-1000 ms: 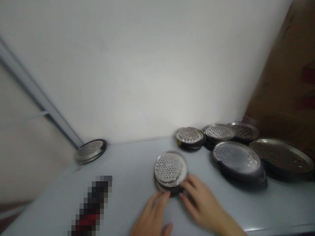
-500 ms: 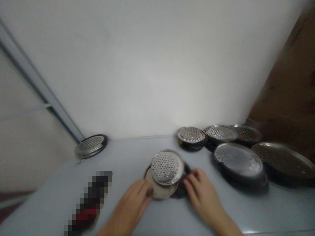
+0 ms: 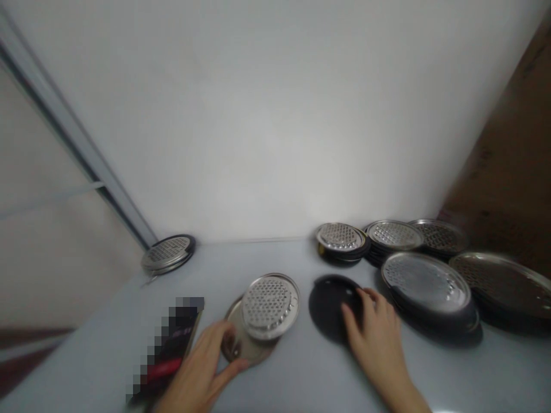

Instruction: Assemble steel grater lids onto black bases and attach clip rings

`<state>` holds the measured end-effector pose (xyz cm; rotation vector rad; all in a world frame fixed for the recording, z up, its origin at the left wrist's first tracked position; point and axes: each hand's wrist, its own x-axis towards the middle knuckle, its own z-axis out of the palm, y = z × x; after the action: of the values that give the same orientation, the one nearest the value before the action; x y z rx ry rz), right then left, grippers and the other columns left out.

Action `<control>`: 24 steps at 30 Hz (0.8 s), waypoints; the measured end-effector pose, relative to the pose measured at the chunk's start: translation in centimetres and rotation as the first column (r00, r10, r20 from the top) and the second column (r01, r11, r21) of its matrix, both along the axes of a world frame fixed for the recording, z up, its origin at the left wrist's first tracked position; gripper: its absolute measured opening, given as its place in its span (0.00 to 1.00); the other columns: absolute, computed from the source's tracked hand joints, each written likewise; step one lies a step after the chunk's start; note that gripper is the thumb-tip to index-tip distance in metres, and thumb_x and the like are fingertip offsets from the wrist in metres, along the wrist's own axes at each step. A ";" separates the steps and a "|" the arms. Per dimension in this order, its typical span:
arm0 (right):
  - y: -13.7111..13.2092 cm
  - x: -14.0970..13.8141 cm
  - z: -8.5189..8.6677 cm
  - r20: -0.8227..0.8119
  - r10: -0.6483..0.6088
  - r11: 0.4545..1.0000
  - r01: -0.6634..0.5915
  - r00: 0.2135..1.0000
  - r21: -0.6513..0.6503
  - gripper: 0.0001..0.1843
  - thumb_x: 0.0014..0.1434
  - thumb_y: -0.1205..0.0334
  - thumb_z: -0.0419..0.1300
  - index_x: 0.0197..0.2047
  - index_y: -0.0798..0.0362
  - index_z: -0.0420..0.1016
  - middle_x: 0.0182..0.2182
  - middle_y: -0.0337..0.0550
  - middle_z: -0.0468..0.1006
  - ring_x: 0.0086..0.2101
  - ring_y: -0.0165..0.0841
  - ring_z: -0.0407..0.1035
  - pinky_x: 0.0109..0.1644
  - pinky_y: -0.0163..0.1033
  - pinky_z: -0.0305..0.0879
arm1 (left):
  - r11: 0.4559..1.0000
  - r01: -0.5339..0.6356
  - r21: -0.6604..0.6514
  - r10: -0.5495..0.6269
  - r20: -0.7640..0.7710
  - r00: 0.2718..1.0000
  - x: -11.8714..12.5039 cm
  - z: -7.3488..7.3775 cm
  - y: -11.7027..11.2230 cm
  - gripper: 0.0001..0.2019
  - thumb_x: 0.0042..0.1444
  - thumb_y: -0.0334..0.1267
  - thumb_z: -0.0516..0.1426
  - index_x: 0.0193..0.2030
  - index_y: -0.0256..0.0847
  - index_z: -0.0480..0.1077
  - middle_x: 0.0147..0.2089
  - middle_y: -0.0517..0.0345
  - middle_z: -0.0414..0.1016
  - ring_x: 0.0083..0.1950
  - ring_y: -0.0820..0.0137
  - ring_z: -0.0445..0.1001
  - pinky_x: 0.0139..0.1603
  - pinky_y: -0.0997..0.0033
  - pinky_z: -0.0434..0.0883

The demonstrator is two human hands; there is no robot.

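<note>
My left hand (image 3: pixel 204 355) grips the left rim of a plain shiny metal disc (image 3: pixel 253 344), its thumb and fingers on either side of the edge. Lying partly over that disc is a round metal grater plate (image 3: pixel 269 304) with rows of raised holes. To the right, apart from them, is a black round disc (image 3: pixel 329 310). My right hand (image 3: pixel 376 330) holds this one at its right side, thumb over its face and fingers at the rim. What lies under the fingers is hidden.
Stacked grater plates with black rounds stand at the right: a small stack (image 3: pixel 342 238), a medium stack (image 3: pixel 394 235), and large oval ones (image 3: pixel 426 284). Another stack (image 3: pixel 170 252) sits at the back left. A pixelated dark item (image 3: pixel 172 344) lies left. A white wall (image 3: pixel 267 143) rises behind.
My hands have moved apart. The metal disc with the grater plate on it shifted left, and the black disc, formerly behind them, shifted right and now shows separately.
</note>
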<state>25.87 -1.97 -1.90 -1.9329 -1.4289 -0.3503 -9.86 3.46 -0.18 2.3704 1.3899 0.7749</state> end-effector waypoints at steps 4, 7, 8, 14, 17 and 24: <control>-0.5 -0.6 0.4 0.054 0.203 0.977 -0.206 0.978 0.063 0.21 0.70 0.52 0.52 0.61 0.54 0.65 0.55 0.58 0.71 0.55 0.53 0.65 0.57 0.61 0.64 | 1.000 -0.010 -0.014 0.010 0.003 1.000 1.8 2.1 -0.2 0.27 0.62 0.52 0.59 0.64 0.44 0.65 0.61 0.42 0.75 0.61 0.50 0.75 0.61 0.48 0.73; -0.8 -1.0 0.5 0.093 0.335 0.941 -0.339 0.937 0.021 0.13 0.69 0.58 0.55 0.55 0.50 0.69 0.51 0.53 0.75 0.55 0.51 0.66 0.57 0.58 0.64 | 0.999 -0.050 0.006 0.050 -0.040 0.998 3.4 2.5 0.3 0.33 0.65 0.48 0.58 0.73 0.47 0.53 0.75 0.40 0.57 0.72 0.48 0.62 0.68 0.42 0.65; -0.8 -1.1 0.5 0.101 0.343 0.939 -0.345 0.934 0.003 0.12 0.68 0.59 0.56 0.53 0.50 0.70 0.51 0.53 0.75 0.55 0.51 0.67 0.57 0.58 0.65 | 0.998 -0.063 0.009 0.064 -0.062 0.996 3.9 2.4 0.6 0.34 0.65 0.48 0.58 0.74 0.48 0.50 0.77 0.40 0.51 0.74 0.48 0.59 0.69 0.41 0.64; -0.6 -0.9 -0.1 0.090 0.318 0.948 -0.317 0.944 -0.023 0.11 0.67 0.61 0.56 0.51 0.52 0.72 0.48 0.54 0.77 0.52 0.51 0.70 0.56 0.60 0.66 | 1.000 0.022 0.000 -0.021 -0.141 0.990 6.3 1.5 1.9 0.41 0.60 0.43 0.63 0.76 0.44 0.48 0.76 0.36 0.55 0.75 0.46 0.57 0.70 0.39 0.60; -0.8 -0.8 0.4 0.060 0.359 0.932 -0.361 0.932 0.038 0.10 0.68 0.62 0.55 0.52 0.51 0.71 0.49 0.53 0.77 0.51 0.50 0.71 0.56 0.59 0.67 | 0.987 0.137 -0.080 -0.145 -0.112 0.983 6.7 1.7 1.4 0.45 0.56 0.40 0.67 0.75 0.47 0.49 0.76 0.41 0.56 0.75 0.51 0.57 0.72 0.43 0.59; -2.2 -1.9 1.8 -0.009 0.606 0.794 -0.606 0.795 -0.057 0.24 0.65 0.60 0.61 0.63 0.48 0.65 0.57 0.52 0.74 0.55 0.46 0.71 0.58 0.51 0.72 | 0.973 0.181 -0.139 -0.198 -0.119 0.973 7.6 2.9 0.2 0.46 0.54 0.45 0.68 0.75 0.49 0.51 0.75 0.42 0.58 0.76 0.49 0.55 0.73 0.32 0.50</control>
<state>23.96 -4.15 -0.10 -1.3965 -1.9851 -0.0118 -2.29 3.66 2.72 2.4463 1.1972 0.4705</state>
